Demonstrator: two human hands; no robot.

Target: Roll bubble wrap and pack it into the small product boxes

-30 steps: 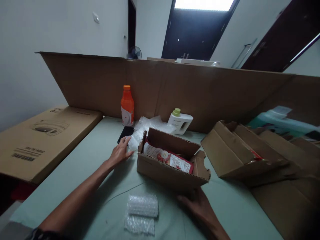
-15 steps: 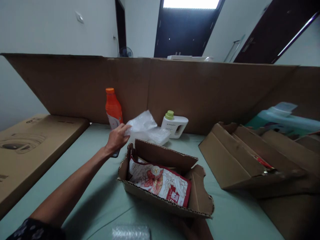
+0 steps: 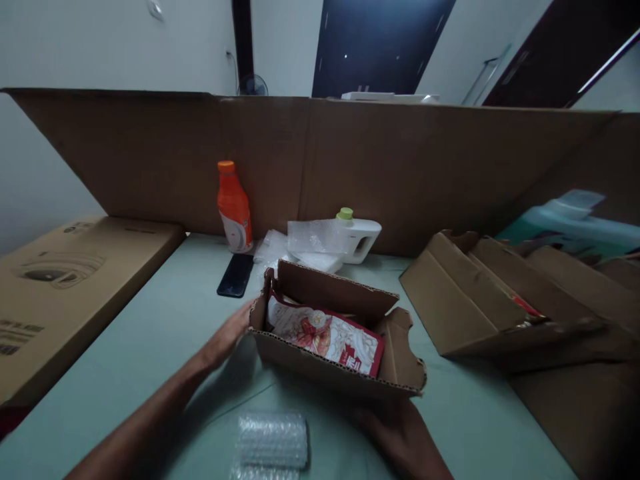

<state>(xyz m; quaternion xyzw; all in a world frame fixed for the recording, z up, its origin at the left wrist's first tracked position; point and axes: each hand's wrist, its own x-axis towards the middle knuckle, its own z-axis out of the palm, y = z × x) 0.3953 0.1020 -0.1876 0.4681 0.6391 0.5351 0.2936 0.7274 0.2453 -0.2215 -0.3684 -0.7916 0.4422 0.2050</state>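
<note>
An open cardboard box (image 3: 325, 370) is tilted in front of me, its inside facing me. A red and white printed packet (image 3: 327, 333) lies in it. At the box's left end is my left hand (image 3: 237, 330), closed on the edge with its fingers partly hidden. My right hand (image 3: 395, 427) grips the box from below, near its right front corner, and the box hides the fingertips. Clear bubble wrap (image 3: 315, 237) lies heaped behind the box. Another roll of bubble wrap (image 3: 274, 439) rests on the green cloth in front of it.
Behind stand an orange bottle (image 3: 234, 207) and a white jug with a green cap (image 3: 363, 239). A black phone (image 3: 236, 275) lies left of the box. A large flat carton (image 3: 75, 287) is at left; cardboard boxes (image 3: 465, 307) and a teal bottle (image 3: 565, 223) are at right.
My left hand has let go of the bubble wrap, which now lies against the white jug, and has come down to the box's left end. The phone is now uncovered.
</note>
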